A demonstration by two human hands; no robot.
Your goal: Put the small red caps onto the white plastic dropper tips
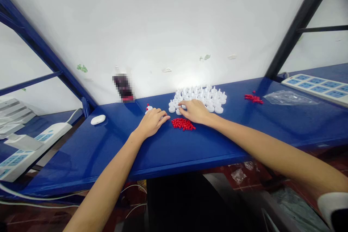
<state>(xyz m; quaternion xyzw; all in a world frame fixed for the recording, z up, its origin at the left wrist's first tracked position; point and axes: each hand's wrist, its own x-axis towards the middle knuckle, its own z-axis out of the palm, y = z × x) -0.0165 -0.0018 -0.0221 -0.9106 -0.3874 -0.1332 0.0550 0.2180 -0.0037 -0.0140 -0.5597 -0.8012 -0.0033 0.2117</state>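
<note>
My left hand [153,121] rests low over the blue table with its fingers stretched forward and the thumb out to the right. Just beyond its fingers are a few white caps with red tips [148,108], partly covered by the hand. At the front edge of a cluster of white nozzle caps [206,98], my right hand [194,111] has its thumb and index finger curved and apart beside a white cap. Whether they touch that cap is too small to tell. A pile of small red tips [183,124] lies between my hands, nearer to me.
A blurred dark device [123,87] leans on the wall. At left are a white earbud case [98,119] and a power strip [40,145]. To the right lie more red pieces [253,98], a clear plastic bag [290,98] and another power strip [318,86].
</note>
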